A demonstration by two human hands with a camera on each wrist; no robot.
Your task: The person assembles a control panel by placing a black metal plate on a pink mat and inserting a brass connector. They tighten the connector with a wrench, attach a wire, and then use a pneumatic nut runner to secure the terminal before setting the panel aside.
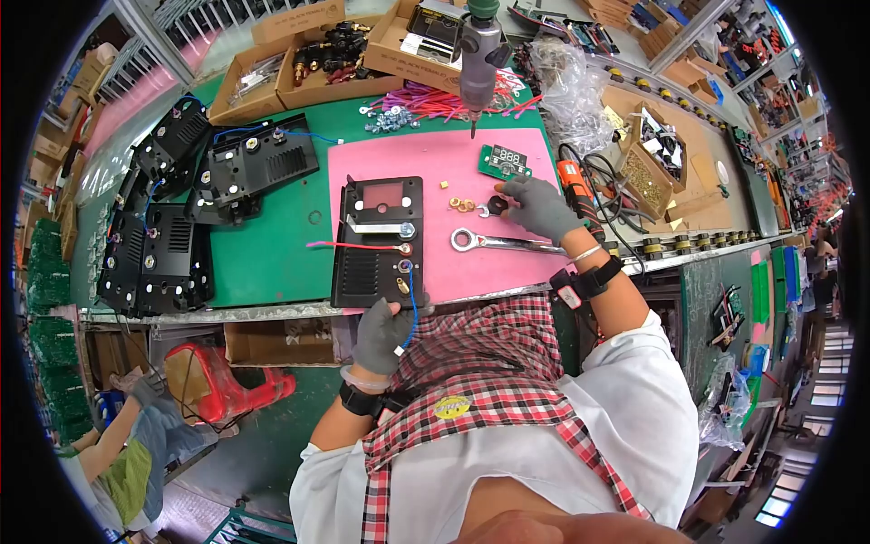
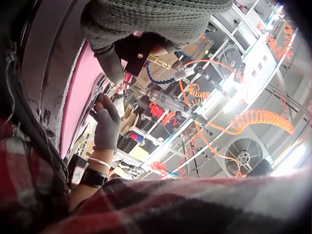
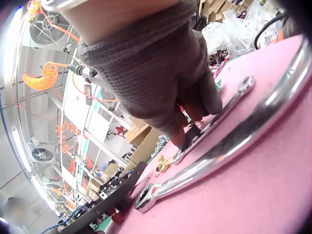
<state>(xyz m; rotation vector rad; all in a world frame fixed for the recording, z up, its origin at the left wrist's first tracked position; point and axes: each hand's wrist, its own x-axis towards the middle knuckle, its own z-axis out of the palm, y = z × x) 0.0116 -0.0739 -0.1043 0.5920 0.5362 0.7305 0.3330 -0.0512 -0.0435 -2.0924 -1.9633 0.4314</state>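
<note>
A black slotted panel (image 1: 352, 281) lies on the pink mat, bearing a red wire, a blue wire (image 1: 412, 299) and metal fittings. My left hand (image 1: 377, 337) grips its lower edge, thumb on top; in the left wrist view this hand (image 2: 151, 22) holds the panel beside a brass fitting (image 2: 159, 62). My right hand (image 1: 542, 208) pinches a small black part (image 1: 498, 204) beside an open-ended wrench (image 1: 484, 211); in the right wrist view the fingertips hide some of that part (image 3: 190, 138). A larger ratchet wrench (image 1: 507, 243) lies below, and brass nuts (image 1: 461, 205) to the left.
A green circuit board (image 1: 504, 161) lies above my right hand, with an orange-handled tool (image 1: 577, 186) to its right. A powered driver (image 1: 480, 72) hangs over the mat's back. Black panels (image 1: 172, 245) are piled at the left; open boxes (image 1: 245, 95) stand behind.
</note>
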